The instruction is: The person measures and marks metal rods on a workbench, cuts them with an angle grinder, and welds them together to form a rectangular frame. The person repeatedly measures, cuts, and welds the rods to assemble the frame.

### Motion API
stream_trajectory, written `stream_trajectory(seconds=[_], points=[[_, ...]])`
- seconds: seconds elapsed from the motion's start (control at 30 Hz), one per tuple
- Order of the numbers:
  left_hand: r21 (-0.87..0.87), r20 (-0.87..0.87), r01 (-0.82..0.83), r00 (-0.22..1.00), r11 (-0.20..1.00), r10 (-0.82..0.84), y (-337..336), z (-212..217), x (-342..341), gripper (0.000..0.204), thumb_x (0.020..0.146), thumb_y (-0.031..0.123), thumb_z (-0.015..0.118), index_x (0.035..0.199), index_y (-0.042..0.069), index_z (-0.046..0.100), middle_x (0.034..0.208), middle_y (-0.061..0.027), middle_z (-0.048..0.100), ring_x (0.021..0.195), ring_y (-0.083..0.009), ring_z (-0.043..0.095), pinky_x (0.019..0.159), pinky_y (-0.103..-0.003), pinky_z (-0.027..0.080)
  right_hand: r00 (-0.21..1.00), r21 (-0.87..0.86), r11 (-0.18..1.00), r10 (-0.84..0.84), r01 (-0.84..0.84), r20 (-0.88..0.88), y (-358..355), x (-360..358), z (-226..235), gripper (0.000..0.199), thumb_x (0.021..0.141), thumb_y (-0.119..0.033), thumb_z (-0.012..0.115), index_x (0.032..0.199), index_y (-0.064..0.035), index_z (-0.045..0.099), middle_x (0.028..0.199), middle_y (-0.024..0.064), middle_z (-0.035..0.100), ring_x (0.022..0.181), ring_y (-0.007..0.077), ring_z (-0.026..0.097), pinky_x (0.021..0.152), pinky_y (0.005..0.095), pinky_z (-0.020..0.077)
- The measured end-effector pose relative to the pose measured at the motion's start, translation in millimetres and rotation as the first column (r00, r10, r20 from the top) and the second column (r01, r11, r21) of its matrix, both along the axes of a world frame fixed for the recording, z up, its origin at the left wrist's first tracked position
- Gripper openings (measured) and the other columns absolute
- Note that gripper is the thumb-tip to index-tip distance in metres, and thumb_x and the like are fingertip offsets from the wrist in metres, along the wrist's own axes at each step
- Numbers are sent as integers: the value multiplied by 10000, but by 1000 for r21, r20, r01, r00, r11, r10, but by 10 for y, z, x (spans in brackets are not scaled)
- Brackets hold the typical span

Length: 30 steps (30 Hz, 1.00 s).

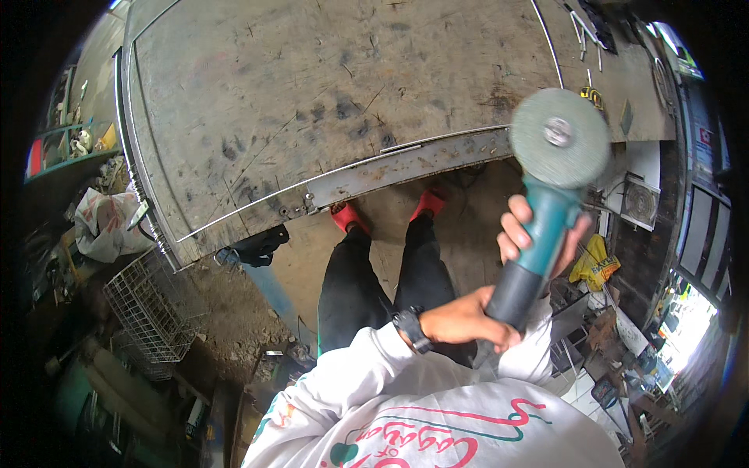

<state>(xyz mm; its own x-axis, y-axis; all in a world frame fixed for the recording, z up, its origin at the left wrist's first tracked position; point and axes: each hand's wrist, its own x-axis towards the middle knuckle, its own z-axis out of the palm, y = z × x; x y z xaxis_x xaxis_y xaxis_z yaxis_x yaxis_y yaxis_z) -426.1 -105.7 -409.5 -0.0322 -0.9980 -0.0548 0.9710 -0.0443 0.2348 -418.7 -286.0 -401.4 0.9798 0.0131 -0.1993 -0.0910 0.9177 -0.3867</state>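
An angle grinder (541, 234) with a teal body and dark rear end is held up on my right side. Its round grey disc (573, 160) faces up past the workbench's front edge, and the disc's metal centre nut shows. My right hand (516, 228) wraps round the body from beneath, fingers on one side and part of the hand on the other; its palm is hidden. With a black watch (412, 331) on the wrist, my left hand (462, 318) grips the dark rear end of the grinder.
A stained workbench (312, 86) spans the front, with a metal strip (406, 168) along its near edge. On it at right lie a tape measure (591, 97) and thin rods. A wire basket (148, 300) stands lower left; a yellow bag (594, 261) and clutter fill the right.
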Motion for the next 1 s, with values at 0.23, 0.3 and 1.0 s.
stream_trajectory(seconds=[0.23, 0.3, 1.0], points=[[357, 145, -99, 988, 929, 50, 391, 109, 109, 627, 834, 147, 851, 1329, -21, 505, 979, -54, 663, 863, -154, 667, 825, -329, 553, 880, -441, 894, -272, 82, -389, 315, -102, 124, 960, 981, -710, 559, 1465, 110, 437, 1345, 296, 623, 989, 318, 734, 846, 439, 649], [344, 314, -183, 947, 921, 71, 431, 51, 57, 670, 821, 139, 862, 1360, -16, 495, 1013, -60, 659, 877, -156, 665, 821, -329, 554, 896, -470, 881, -252, 56, -366, 298, -207, 130, 971, 974, -706, 576, 1479, 110, 424, 1354, 293, 617, 1016, 326, 731, 864, 446, 646], [99, 685, -291, 714, 952, 147, 546, -166, 64, 842, 757, 394, 943, 1385, -7, 550, 1180, -155, 638, 1088, -263, 630, 980, -403, 507, 790, -789, 572, -369, -223, -490, 497, -78, 501, 595, 863, -409, 854, 1222, 9, 633, 1001, 130, 713, 764, 236, 738, 667, 372, 634]])
